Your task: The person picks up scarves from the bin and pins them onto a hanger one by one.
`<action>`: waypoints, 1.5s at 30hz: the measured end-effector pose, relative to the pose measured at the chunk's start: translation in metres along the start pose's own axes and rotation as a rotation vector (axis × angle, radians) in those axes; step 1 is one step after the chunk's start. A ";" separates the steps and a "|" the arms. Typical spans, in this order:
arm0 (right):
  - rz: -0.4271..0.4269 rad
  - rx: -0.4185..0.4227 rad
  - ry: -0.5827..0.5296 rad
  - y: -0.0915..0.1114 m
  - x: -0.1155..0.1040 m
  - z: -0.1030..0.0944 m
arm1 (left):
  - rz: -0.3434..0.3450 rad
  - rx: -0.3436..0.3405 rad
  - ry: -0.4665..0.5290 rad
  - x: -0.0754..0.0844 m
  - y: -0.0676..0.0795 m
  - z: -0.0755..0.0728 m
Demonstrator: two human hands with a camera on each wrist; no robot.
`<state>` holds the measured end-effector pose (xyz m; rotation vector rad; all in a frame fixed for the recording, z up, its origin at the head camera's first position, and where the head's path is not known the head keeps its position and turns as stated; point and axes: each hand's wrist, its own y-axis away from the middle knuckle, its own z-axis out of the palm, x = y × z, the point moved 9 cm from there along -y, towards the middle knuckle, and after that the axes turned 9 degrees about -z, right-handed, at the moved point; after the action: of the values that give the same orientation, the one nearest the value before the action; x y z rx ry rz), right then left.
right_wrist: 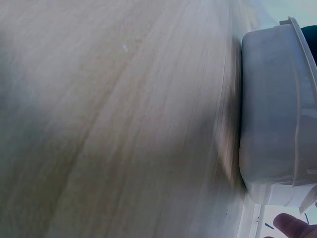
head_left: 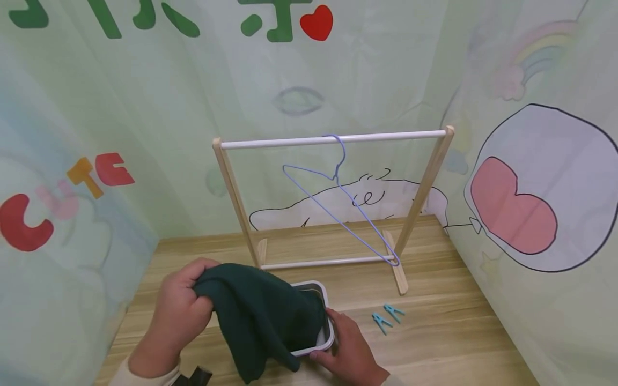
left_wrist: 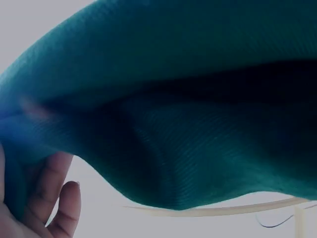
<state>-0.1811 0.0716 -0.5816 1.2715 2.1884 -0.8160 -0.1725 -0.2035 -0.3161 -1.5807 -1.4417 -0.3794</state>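
Note:
A dark green cloth (head_left: 260,311) is pinched at its upper left corner by my left hand (head_left: 185,300), which holds it raised. From there the cloth drapes down and right into a white plastic basin (head_left: 324,292), and part of it hangs over the basin's near side. In the left wrist view the cloth (left_wrist: 163,134) fills most of the picture, with fingers bent at its edge. My right hand (head_left: 347,348) grips the basin's right rim, thumb at the near corner. The right wrist view shows the basin's side wall (right_wrist: 272,114) on the wooden surface.
Behind the basin stands a wooden rack with a white top bar (head_left: 280,142). A blue-purple hanger (head_left: 314,198) hangs from it, tilted. Two teal clothespins (head_left: 386,317) lie on the wooden tabletop (head_left: 444,321) right of the basin. Printed curtains (head_left: 145,134) enclose the back and sides.

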 end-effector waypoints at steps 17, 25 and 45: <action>0.024 -0.024 -0.012 0.000 0.000 -0.001 | 0.158 0.175 0.048 0.044 -0.018 -0.038; 0.040 -0.010 0.020 0.000 0.003 -0.009 | 0.219 0.209 0.078 0.067 -0.024 -0.050; 0.317 0.483 -0.373 -0.014 0.051 -0.132 | 0.256 0.237 0.178 0.085 -0.024 -0.063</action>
<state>-0.2300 0.1891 -0.5176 1.4905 1.4971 -1.3681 -0.1499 -0.2036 -0.2097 -1.4753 -1.0904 -0.1856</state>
